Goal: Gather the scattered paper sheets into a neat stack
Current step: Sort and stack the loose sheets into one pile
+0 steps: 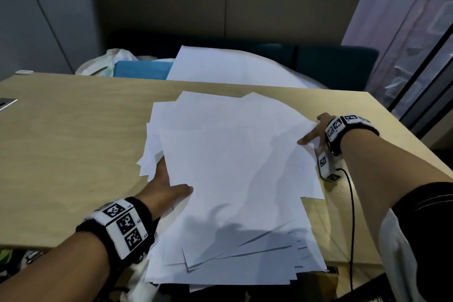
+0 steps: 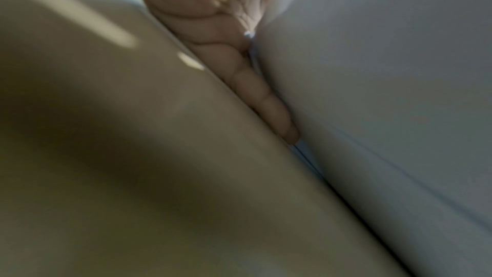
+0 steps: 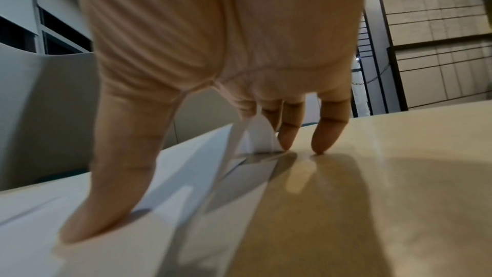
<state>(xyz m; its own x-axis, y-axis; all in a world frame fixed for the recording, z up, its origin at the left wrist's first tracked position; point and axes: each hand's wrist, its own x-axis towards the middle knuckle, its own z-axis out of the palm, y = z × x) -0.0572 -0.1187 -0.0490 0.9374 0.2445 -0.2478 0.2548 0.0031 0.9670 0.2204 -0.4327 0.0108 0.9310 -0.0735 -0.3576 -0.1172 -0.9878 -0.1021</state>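
Looking at it, the sheets (image 1: 232, 179) fanned across the table (image 1: 73, 142) seem light, floppy and slidey, so grab the edges: left hand (image 1: 164, 184) pinches the left edge, thumb on top, while right hand (image 1: 315, 131) is splayed, pressing the right edge.

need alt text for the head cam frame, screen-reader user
Two bare hands flank a loose, uneven pile of white paper sheets on a light wooden table. The left hand grips its left edge, thumb on top; the right hand rests its thumb on the right edge.
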